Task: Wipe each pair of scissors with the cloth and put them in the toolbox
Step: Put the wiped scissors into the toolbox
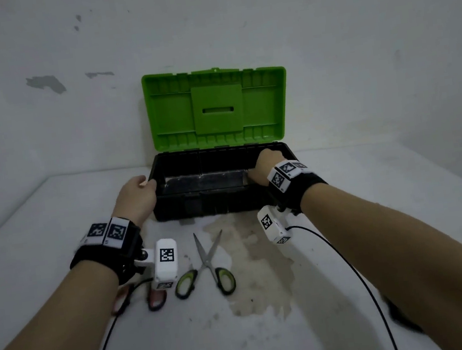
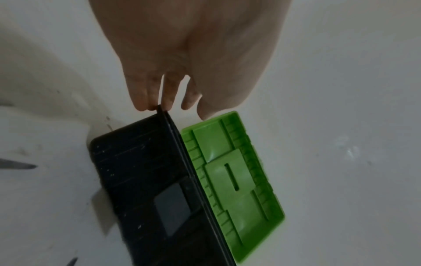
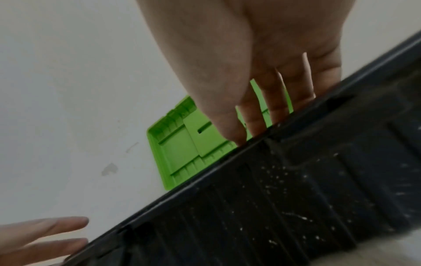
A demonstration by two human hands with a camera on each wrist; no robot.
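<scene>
Head view, near edge of the white table (image 1: 331,323): both forearms reach forward, each with a black wrist strap and a white tagged camera block.

A dark fuzzy patch (image 1: 401,317) shows at the right near edge, partly behind the right forearm; cannot tell what it is.

Toward the near left, red-handled scissors (image 1: 155,298) lie mostly hidden under the left wrist camera; only the handle loops show.

Just to their right, green-and-black scissors (image 1: 210,261) lie flat with blades spread, tips pointing toward the far edge. They sit at the left border of a brownish stain (image 1: 261,270) in the table's middle.

Beyond the stain stands the toolbox (image 1: 213,203), its black base near the far edge. The green lid (image 1: 216,103) is swung up and leans back by the wall (image 1: 353,41).

Left hand (image 1: 137,197): at the left end of the base. In the left wrist view the fingers (image 2: 142,97) are straight and close together, tips touching the top corner of the rim, with the thumb apart from them.

Right hand (image 1: 267,167): over the right part of the base, at the front rim. In the right wrist view its fingers (image 3: 251,115) point down, slightly spread, tips on the rim. No curl around the rim is visible.

Box interior looks dark; contents cannot be made out.
</scene>
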